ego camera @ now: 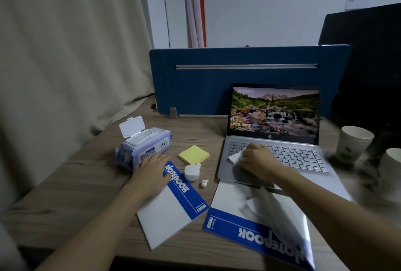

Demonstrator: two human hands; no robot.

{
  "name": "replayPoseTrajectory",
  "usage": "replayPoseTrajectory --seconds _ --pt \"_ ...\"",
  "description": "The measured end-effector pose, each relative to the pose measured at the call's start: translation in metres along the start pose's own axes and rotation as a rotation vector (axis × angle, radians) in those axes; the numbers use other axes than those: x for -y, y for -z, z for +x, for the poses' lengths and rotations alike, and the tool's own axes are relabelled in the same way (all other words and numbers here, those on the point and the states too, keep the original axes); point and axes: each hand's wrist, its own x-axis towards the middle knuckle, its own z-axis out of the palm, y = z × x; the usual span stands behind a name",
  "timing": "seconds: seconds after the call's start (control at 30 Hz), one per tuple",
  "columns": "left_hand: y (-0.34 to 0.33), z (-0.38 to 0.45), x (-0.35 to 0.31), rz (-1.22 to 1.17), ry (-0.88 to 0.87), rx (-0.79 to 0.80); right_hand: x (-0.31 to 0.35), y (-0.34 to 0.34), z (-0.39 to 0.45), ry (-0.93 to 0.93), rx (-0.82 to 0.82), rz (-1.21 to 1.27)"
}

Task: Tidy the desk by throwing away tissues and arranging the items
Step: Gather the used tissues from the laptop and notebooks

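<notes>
My right hand point(258, 160) rests on the open laptop point(282, 157), closed over a white tissue point(235, 157) that lies on the left of the keyboard. Another crumpled tissue point(267, 207) lies on the right blue-and-white notebook point(236, 223) near the desk's front edge. My left hand point(152, 173) lies flat with fingers apart on the top corner of the left notebook point(171, 207), next to a purple wet-wipe pack point(141, 147) with its lid up. A yellow sticky-note pad point(193, 154), a white earbud case point(191, 172) and a loose earbud point(204, 182) lie between the notebooks and laptop.
Two paper cups point(352, 142) stand at the right edge of the wooden desk point(76, 194). A blue divider panel point(217, 79) closes off the back. A beige curtain point(65, 53) hangs on the left, and a dark chair back point(368, 64) stands behind the divider at right.
</notes>
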Motion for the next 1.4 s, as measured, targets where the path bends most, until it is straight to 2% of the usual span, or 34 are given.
replayPoseTrajectory --seconds 0.17,0.3,0.4,0.47,0.6,0.67,1.0,1.27,1.33,1.4 --pt "-0.008 0.004 0.002 0.03 0.046 -0.049 -0.006 0.004 -0.017 -0.057 -0.051 0.143" --pt "-0.002 0.005 -0.005 0.049 0.183 0.01 -0.01 0.01 -0.028 -0.087 -0.066 0.203" --pt "0.007 0.0 -0.008 -0.036 0.222 -0.012 -0.012 0.012 -0.036 -0.109 -0.078 0.19" --pt "0.012 -0.007 -0.01 -0.135 0.147 -0.109 -0.012 0.013 -0.04 -0.139 -0.099 0.174" --pt "0.034 -0.022 -0.034 -0.158 -0.119 -0.31 -0.012 0.018 -0.046 -0.182 -0.166 0.164" --pt "0.045 -0.028 -0.056 -0.211 -0.211 -0.354 -0.01 0.022 -0.052 -0.169 -0.211 0.166" --pt "0.014 -0.071 -0.17 -0.326 -0.329 -0.136 -0.025 0.047 -0.121 -0.172 -0.275 0.131" --pt "-0.005 -0.097 -0.23 -0.502 -0.546 -0.081 -0.046 0.057 -0.174 -0.259 -0.308 0.122" --pt "-0.011 -0.099 -0.238 -0.4 -0.564 -0.035 -0.049 0.057 -0.181 -0.278 -0.304 0.134" --pt "-0.017 -0.101 -0.242 -0.195 -0.539 -0.053 -0.052 0.056 -0.186 -0.279 -0.31 0.147"
